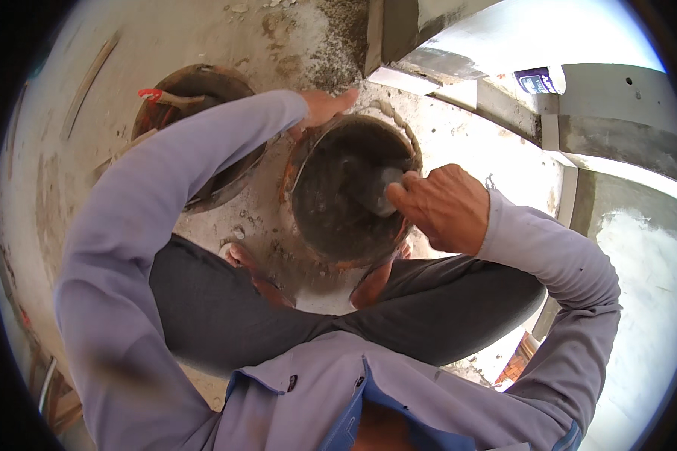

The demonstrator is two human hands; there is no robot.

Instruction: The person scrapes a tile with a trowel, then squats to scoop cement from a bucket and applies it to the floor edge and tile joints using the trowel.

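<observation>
Between my bare feet stands a round dark bucket (305, 239) with wet grey mix inside and a mortar-crusted rim. My left hand (325, 109) lies at the bucket's far left rim, its fingers stretched out and the thumb apart. Over the right side of the rim, my right hand (445, 207) is closed in a fist around a tool that reaches into the bucket. It looks like a trowel (374, 189), with a greyish blade in the mix; its handle is hidden in my fist.
A second dark tub (237, 180), partly behind my left forearm, holds a red-tipped tool (174, 98). A wooden strip (90, 86) lies on the floor at far left. Low grey block walls (504, 113) run along the right, with a dark blue and white container (540, 80) on one.
</observation>
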